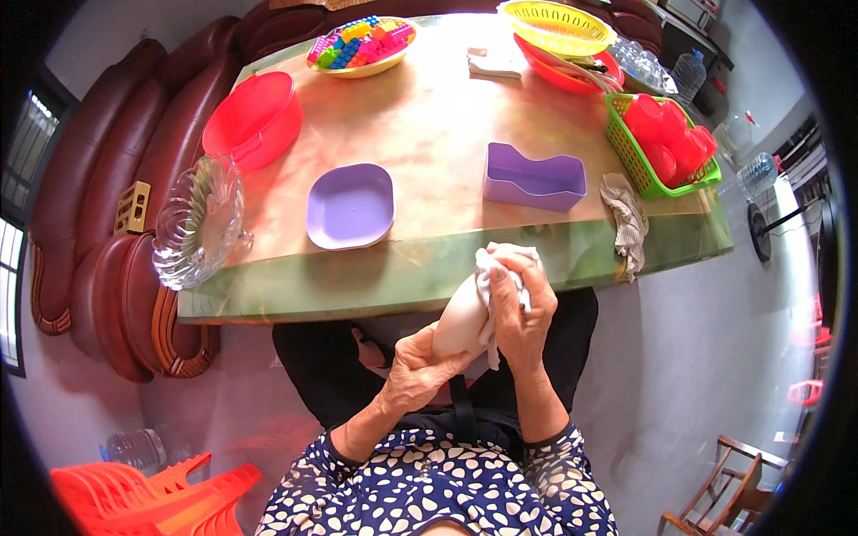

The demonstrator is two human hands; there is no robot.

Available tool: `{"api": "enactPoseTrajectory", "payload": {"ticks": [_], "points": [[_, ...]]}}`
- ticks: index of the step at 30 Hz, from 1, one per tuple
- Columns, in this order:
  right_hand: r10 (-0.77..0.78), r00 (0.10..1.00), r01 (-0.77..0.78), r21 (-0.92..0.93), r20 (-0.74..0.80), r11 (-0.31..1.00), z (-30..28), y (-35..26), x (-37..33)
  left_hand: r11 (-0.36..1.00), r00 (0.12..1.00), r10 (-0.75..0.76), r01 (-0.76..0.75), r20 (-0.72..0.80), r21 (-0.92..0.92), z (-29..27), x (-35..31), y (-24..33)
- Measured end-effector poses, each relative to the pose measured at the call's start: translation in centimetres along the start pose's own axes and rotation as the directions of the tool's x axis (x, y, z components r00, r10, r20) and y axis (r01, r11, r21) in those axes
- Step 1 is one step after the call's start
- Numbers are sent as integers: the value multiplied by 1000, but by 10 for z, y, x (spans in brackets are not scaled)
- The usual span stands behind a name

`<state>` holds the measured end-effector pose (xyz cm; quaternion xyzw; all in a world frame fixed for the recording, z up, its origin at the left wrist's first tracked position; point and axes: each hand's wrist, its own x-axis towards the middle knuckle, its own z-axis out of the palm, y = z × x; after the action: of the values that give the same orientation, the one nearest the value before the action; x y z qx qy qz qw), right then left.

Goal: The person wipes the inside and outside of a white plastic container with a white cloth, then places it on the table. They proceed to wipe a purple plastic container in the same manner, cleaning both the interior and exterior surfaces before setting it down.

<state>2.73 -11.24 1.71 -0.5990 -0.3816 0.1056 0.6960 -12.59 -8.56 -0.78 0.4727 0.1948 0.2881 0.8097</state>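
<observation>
Over my lap, close to the table's front edge, my left hand (pixel 420 368) grips the lower end of a smooth white rounded piece (pixel 460 323), perhaps a bowl seen from the side. It is tilted, and its opening does not show. My right hand (pixel 521 313) is closed around a white cloth (pixel 487 264) and presses it against the upper side of that piece. Beyond my hands a shallow purple dish (pixel 350 207) lies at the left. A purple box with a wavy rim (pixel 536 189) stands at the right.
Around the table (pixel 402 275) edge are a clear glass bowl (pixel 198 223), a red basin (pixel 255 121), a dish of toy bricks (pixel 362 46), a yellow colander (pixel 559 27), a green basket (pixel 661 147) with red cups and a striped cloth (pixel 626 223). Red chairs (pixel 152 496) stand lower left.
</observation>
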Motion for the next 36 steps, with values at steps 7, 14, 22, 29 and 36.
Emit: {"api": "enactPoseTrajectory", "payload": {"ticks": [7, 14, 22, 29, 36], "points": [[-335, 936, 352, -290, 108, 890, 4, 2, -8, 989, 999, -29, 26, -20, -146, 1, 6, 0], [-435, 860, 503, -298, 266, 811, -3, -12, -9, 984, 999, 32, -31, 7, -178, -4, 3, -8], [-65, 990, 60, 41, 128, 997, -23, 17, 0, 998, 998, 43, -40, 50, -48, 2, 2, -2], [-374, 884, 418, -118, 281, 901, -17, 11, 7, 971, 965, -234, 224, 119, 87, -3, 16, 28], [-452, 791, 579, -265, 412, 771, 1, -12, -21, 990, 994, -94, 89, 46, 112, -9, 12, 8]]}}
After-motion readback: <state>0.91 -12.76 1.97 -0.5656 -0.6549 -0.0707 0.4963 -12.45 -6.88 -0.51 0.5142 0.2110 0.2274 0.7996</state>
